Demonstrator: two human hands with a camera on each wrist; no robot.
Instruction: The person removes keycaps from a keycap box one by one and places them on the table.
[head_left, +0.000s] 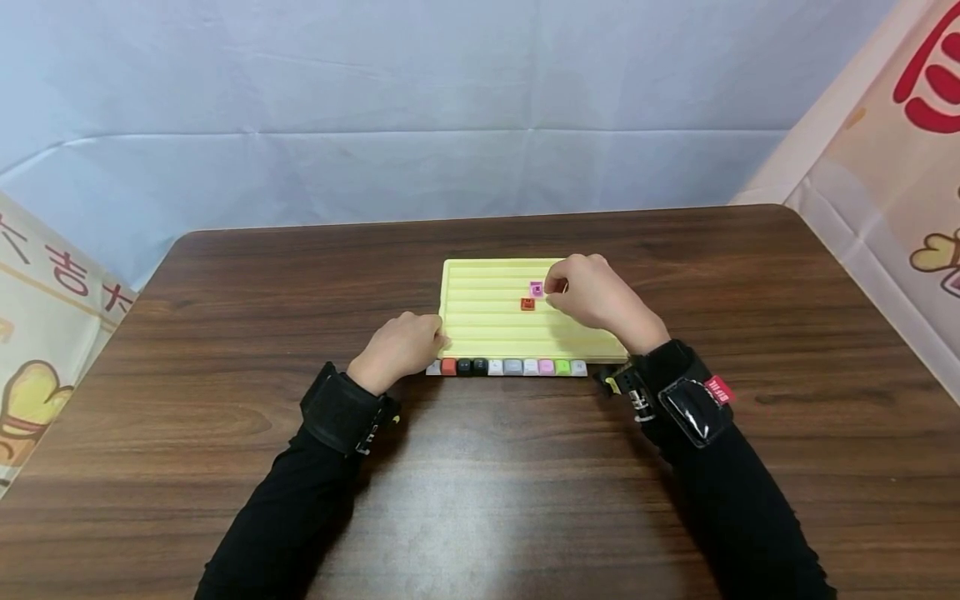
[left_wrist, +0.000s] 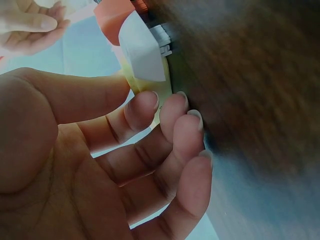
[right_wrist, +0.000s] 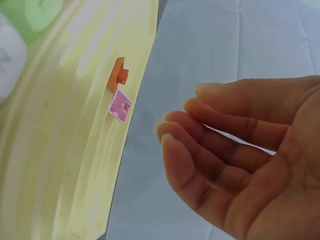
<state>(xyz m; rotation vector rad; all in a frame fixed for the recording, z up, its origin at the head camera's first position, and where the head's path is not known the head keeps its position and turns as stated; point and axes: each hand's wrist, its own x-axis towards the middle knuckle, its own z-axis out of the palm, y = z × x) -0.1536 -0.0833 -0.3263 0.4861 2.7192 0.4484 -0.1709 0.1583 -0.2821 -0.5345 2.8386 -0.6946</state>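
A pale yellow ridged board (head_left: 480, 332) lies on the table with a pink keycap (head_left: 536, 289) and an orange-red keycap (head_left: 528, 305) on its ridges. My left hand (head_left: 401, 346) pinches the board's front left corner between thumb and index finger, close beside a white keycap (left_wrist: 142, 50). Over the board's right part, my right hand (head_left: 592, 292) hovers just right of the pink keycap. In the right wrist view its fingers (right_wrist: 187, 172) are loosely bent with nothing between them and the thumb, apart from both keycaps.
A row of several keycaps (head_left: 513, 367) in white, red, black, grey, pink and green runs along the board's front edge. The brown wooden table (head_left: 225, 350) extends around it. A pale cloth (head_left: 450, 108) hangs behind, with printed cloths at both sides.
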